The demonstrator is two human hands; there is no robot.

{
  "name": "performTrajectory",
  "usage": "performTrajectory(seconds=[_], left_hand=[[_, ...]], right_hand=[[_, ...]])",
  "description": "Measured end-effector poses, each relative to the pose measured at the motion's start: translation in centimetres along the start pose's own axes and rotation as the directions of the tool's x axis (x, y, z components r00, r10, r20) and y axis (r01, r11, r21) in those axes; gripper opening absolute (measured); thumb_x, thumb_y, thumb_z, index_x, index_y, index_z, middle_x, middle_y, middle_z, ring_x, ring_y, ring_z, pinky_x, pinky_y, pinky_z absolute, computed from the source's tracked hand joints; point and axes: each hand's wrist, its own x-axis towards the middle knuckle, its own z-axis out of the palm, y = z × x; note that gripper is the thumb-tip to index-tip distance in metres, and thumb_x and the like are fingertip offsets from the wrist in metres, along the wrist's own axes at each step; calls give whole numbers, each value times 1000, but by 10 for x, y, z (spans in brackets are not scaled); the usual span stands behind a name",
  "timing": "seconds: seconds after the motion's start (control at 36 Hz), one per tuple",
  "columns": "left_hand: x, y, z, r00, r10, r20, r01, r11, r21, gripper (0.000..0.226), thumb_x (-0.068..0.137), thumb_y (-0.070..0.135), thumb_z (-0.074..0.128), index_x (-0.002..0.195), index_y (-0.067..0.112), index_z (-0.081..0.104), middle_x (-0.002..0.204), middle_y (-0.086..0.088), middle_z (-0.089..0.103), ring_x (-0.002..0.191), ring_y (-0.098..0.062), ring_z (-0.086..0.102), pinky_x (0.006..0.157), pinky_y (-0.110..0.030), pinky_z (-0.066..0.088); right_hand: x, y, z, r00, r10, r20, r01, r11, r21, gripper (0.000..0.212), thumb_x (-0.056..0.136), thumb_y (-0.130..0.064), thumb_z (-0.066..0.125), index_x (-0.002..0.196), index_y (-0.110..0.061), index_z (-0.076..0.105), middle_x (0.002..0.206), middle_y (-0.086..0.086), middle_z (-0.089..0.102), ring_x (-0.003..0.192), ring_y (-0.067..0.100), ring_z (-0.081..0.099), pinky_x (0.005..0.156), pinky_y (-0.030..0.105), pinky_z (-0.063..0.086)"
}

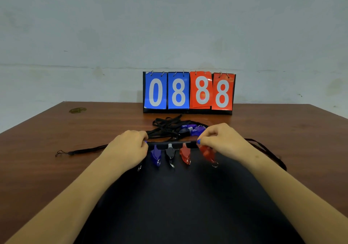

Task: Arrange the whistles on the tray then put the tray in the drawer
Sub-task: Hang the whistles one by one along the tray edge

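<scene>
A black tray [188, 196] lies on the wooden table in front of me. Along its far edge sit a purple whistle [156, 156], a black whistle [170, 153] and a red whistle [185, 154], side by side. My right hand [220, 138] pinches a second red whistle [208, 153] at the right end of that row. My left hand [130, 146] rests curled at the row's left end; a key ring [139, 168] shows below it, and what it holds is hidden. Behind the tray lie more purple whistles [190, 130] among tangled black lanyards [165, 126].
A flip scoreboard [189, 92] reading 0888 stands at the back of the table [56, 168] against the wall. A black cord [81, 151] trails left of the tray and another cord [267, 151] runs off to the right. No drawer is in view.
</scene>
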Motion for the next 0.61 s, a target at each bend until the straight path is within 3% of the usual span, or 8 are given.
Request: performTrajectory(seconds=[0.06, 0.14, 0.33, 0.47, 0.56, 0.61], left_hand=[[0, 0, 0, 1000, -3, 2, 3, 1000, 4, 30, 95, 22, 37, 119, 19, 54, 116, -3, 59, 96, -18, 55, 81, -31, 47], [1, 0, 0, 1000, -10, 8, 10, 1000, 16, 29, 95, 23, 38, 117, 20, 55, 115, -2, 60, 99, -19, 56, 85, -34, 49], [-2, 0, -1, 999, -42, 1, 42, 999, 21, 28, 93, 23, 38, 106, 17, 62, 106, -3, 61, 94, -22, 57, 83, -37, 50], [0, 0, -1, 999, -43, 2, 43, 999, 19, 28, 94, 25, 38, 103, 16, 63, 103, -5, 62, 90, -23, 58, 81, -39, 51], [0, 1, -1, 999, -44, 7, 44, 999, 26, 28, 94, 25, 38, 102, 15, 63, 100, -5, 61, 88, -23, 58, 80, -37, 50], [0, 1, -1, 999, -44, 6, 44, 999, 25, 28, 94, 25, 38, 101, 14, 63, 98, -5, 61, 86, -22, 58, 79, -37, 50]], right_hand=[[2, 1, 0, 1000, 21, 10, -20, 997, -70, 7, 88, -25, 59, 84, -26, 65, 94, -6, 60, 96, 13, 54, 76, 26, 45], [3, 2, -1, 999, 32, -7, -33, 986, -164, 7, 88, -28, 58, 91, -25, 64, 96, -7, 57, 94, 10, 51, 81, 28, 47], [4, 5, 0, 998, 60, -14, -61, 979, -197, 29, 92, -37, 51, 94, -13, 66, 80, 0, 62, 65, 7, 53, 69, 25, 46], [3, 4, -5, 998, 56, -19, -59, 987, -147, 31, 95, -37, 45, 101, -13, 64, 96, 7, 66, 70, 9, 53, 66, 25, 45], [2, 3, -11, 994, 23, 104, -13, 995, -95, 9, 91, -35, 54, 94, -27, 58, 91, -7, 60, 77, 5, 52, 66, 19, 42], [2, 2, -14, 983, 15, 181, 9, 992, -127, 22, 86, -39, 60, 103, -27, 58, 96, -7, 60, 89, 8, 56, 77, 22, 45]])
